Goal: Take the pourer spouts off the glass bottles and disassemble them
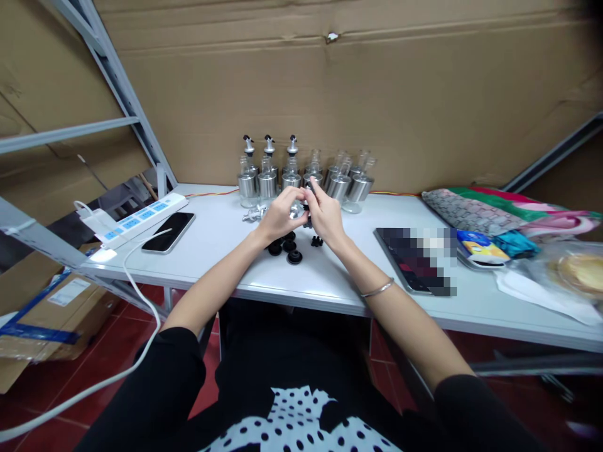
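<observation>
My left hand (282, 215) and my right hand (325, 213) meet above the middle of the white table, fingers closed around a small bottle pourer (308, 187). Its black tip shows between the fingertips; the fingers hide most of it. Under and beside my left hand lie loose silver pourer tops (254, 214). Several round black stoppers (294, 257) are on the table just below the hands. Near my right wrist is a cluster of small black parts (317, 241). Behind the hands stand glass bottles with silver sleeves (267, 185) in rows; three rear ones carry pourers (269, 144).
On the left are a white power strip (141, 220), a phone (168, 232) and a white cable (141, 292). A tablet (409, 260), partly pixelated, lies right of my arm. Farther right are a wipes packet (483, 247), cloth bags (471, 210) and a food container (581, 271). Cardboard (353, 94) walls the back.
</observation>
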Demonstrator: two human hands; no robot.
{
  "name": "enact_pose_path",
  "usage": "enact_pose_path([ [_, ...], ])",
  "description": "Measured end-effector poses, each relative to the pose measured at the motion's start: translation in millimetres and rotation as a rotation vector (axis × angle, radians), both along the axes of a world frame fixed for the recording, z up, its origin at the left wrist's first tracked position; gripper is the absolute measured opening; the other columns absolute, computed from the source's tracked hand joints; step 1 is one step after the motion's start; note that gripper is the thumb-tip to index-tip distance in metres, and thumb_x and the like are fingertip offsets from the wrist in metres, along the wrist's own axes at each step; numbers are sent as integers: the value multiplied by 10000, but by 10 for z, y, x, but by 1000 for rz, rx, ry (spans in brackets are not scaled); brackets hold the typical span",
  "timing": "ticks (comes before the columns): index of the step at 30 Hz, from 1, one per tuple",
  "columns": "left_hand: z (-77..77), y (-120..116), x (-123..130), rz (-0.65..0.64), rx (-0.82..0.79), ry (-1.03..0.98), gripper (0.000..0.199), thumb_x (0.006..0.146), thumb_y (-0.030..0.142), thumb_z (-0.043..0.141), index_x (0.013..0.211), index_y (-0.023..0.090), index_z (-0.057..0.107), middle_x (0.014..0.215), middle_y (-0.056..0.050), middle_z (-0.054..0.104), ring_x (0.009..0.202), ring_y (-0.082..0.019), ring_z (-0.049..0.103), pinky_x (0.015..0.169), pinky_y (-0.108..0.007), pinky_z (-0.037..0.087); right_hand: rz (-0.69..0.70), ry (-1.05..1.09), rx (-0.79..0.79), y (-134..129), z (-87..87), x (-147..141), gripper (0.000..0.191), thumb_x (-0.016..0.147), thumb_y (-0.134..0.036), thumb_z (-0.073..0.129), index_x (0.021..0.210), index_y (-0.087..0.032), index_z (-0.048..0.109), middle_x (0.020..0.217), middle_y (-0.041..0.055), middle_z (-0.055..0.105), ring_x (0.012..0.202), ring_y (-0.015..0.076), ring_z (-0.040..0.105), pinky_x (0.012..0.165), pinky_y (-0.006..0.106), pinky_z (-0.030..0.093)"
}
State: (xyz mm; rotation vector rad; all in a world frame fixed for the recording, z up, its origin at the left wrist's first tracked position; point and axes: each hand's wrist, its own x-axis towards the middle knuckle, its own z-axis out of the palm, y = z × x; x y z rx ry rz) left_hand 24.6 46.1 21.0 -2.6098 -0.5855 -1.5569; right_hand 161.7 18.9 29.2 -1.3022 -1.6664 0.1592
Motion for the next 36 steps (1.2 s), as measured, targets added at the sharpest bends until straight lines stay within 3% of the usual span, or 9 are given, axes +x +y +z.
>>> enact_pose_path([
  [4,65,-28,-19,46,35,-33,216,743,140,570,936,167,478,892,-48,554,852,-161,543,765,-303,480,91,-35,33,-42,79,32,550,935,-475,338,1389,-186,446,871,52,736,814,204,681,736,286,469],
  [11,132,-127,-56,-5,29,-68,219,724,182,535,920,188,438,906,-54,543,884,-183,544,799,-340,474,219,-79,61,-54,159,159,574,876,-577,389,1317,-227,498,1076,62,686,908,205,647,797,300,475],
  [15,131,-161,-68,-12,3,-53,229,703,190,518,918,187,440,897,-54,549,848,-180,543,770,-337,478,250,-88,75,-12,129,201,551,846,-629,402,1153,-199,559,959,60,678,822,188,633,751,292,467],
  [19,115,-159,-73,-40,-43,55,305,724,198,513,1022,170,455,953,-74,569,888,-192,564,796,-340,485,187,-130,120,-8,114,214,525,784,-678,457,914,-184,580,740,32,640,672,165,589,661,262,425],
  [23,68,-123,-44,-4,-95,201,437,768,337,583,1135,137,456,1056,-119,595,967,-225,584,838,-349,471,37,-225,147,-35,117,206,496,774,-685,456,746,-197,543,616,16,588,577,150,540,580,251,347],
  [29,26,-51,-21,122,-126,374,358,860,509,504,806,157,539,722,-37,618,652,-169,566,719,-317,434,-73,-424,93,21,75,214,539,842,-666,341,637,-200,515,577,39,609,565,158,558,537,259,249],
  [36,29,-48,-34,193,-156,391,456,856,592,462,884,148,564,644,-31,587,645,-189,538,654,-292,423,-124,-577,45,75,34,234,604,920,-573,240,649,-175,605,605,88,655,594,181,591,528,284,180],
])
